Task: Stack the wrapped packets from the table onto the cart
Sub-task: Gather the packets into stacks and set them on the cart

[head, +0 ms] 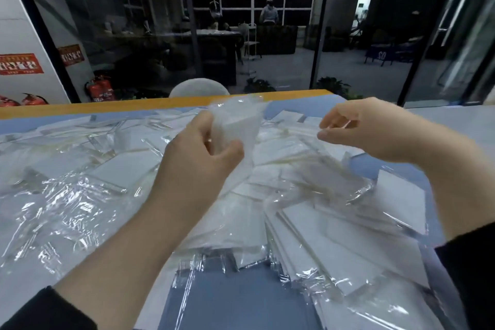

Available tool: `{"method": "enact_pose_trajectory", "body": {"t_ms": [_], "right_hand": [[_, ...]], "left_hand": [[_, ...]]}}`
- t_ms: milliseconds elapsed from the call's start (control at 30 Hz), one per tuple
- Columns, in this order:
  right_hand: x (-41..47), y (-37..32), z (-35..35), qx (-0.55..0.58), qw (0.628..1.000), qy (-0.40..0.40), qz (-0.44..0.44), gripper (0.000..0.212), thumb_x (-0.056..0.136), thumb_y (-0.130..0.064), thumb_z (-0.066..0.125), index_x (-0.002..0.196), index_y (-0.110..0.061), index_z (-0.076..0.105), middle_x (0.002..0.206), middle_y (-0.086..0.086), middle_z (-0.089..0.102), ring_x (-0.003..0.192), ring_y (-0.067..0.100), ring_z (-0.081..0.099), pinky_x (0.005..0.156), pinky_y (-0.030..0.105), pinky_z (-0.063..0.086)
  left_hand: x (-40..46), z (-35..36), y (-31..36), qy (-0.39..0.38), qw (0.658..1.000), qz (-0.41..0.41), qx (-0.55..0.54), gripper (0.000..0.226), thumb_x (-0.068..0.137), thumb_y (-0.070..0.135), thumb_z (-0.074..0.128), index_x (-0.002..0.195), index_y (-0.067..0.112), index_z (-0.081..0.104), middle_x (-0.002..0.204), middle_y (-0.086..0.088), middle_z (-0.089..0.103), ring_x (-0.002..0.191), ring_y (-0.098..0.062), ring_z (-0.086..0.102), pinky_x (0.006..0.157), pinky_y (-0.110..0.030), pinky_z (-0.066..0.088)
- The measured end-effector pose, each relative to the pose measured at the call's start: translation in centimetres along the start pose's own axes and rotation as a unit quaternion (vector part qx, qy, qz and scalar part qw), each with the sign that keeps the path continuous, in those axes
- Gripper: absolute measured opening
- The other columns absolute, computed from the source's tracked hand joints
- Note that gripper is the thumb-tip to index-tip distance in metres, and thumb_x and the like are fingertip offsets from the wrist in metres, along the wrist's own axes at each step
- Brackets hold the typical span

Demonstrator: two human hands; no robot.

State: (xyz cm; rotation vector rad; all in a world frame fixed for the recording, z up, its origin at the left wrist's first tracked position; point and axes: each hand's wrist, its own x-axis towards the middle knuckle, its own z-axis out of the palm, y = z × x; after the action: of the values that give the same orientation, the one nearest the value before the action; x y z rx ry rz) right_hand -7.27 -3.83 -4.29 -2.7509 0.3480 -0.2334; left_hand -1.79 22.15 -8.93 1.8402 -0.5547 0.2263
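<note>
Packets in clear wrap (334, 225) lie scattered flat over the blue desk (241, 300), below and around both hands, overlapping at all angles. One wrapped packet (235, 126) is lifted clear of the heap, pinched between thumb and curled fingers (230, 149) of the left hand (198, 158), probably so it can be carried off alone. Its long axis stands roughly upright, loose film trailing past the fingers. The right hand (372, 130), beside it and apart, holds nothing, fingers loosely bent. No cart is visible.
</note>
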Motion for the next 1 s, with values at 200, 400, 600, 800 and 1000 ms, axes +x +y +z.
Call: {"method": "enact_pose_trajectory", "body": {"t_ms": [200, 400, 600, 800, 1000], "right_hand": [[2.5, 3.0, 3.2, 0.041, 0.996, -0.001, 0.085, 0.082, 0.082, -0.062, 0.069, 0.151, -0.027, 0.040, 0.155, 0.000, 0.041, 0.134, 0.025, 0.048, 0.103, 0.038, 0.040], [2.7, 2.3, 4.9, 0.004, 0.990, -0.122, 0.066, 0.126, 0.054, -0.094, 0.051, 0.159, -0.036, 0.015, 0.166, -0.010, 0.022, 0.150, 0.023, 0.029, 0.119, 0.045, 0.028], [2.7, 1.3, 5.1, -0.037, 0.994, -0.097, 0.035, 0.096, 0.075, -0.077, 0.065, 0.154, -0.040, 0.028, 0.159, -0.009, 0.036, 0.140, 0.021, 0.043, 0.104, 0.035, 0.036], [3.2, 0.2, 6.4, -0.061, 0.997, -0.053, 0.011, 0.055, 0.089, -0.057, 0.065, 0.140, -0.042, 0.050, 0.153, -0.006, 0.037, 0.136, 0.025, 0.043, 0.111, 0.047, 0.038], [2.5, -0.2, 6.2, -0.029, 0.999, 0.022, -0.015, 0.026, 0.100, -0.038, 0.053, 0.097, -0.019, 0.069, 0.101, 0.002, 0.070, 0.096, 0.028, 0.063, 0.083, 0.040, 0.054]], "left_hand": [[-0.1, 1.2, -0.9, -0.078, 0.995, -0.058, -0.003, 0.022, 0.093, 0.020, 0.067, 0.081, 0.031, 0.053, 0.066, 0.010, 0.058, 0.062, -0.022, 0.050, 0.058, -0.040, 0.043], [0.2, 1.1, -0.3, -0.031, 0.998, -0.053, 0.008, 0.020, 0.097, 0.020, 0.059, 0.101, 0.040, 0.060, 0.097, 0.013, 0.070, 0.093, -0.011, 0.066, 0.085, -0.041, 0.055], [0.3, 0.9, 0.2, -0.002, 0.995, -0.090, -0.041, 0.016, 0.091, 0.029, 0.058, 0.104, 0.035, 0.065, 0.100, 0.010, 0.074, 0.096, -0.019, 0.070, 0.088, -0.055, 0.056], [0.3, 0.9, 0.1, 0.006, 0.995, -0.095, -0.033, 0.016, 0.098, 0.018, 0.057, 0.103, 0.032, 0.065, 0.100, 0.009, 0.074, 0.096, -0.015, 0.068, 0.091, -0.044, 0.055], [0.4, 0.7, 0.1, 0.018, 0.994, -0.097, -0.048, 0.018, 0.098, 0.019, 0.057, 0.107, 0.031, 0.066, 0.101, 0.012, 0.074, 0.096, -0.013, 0.068, 0.089, -0.040, 0.055]]}}
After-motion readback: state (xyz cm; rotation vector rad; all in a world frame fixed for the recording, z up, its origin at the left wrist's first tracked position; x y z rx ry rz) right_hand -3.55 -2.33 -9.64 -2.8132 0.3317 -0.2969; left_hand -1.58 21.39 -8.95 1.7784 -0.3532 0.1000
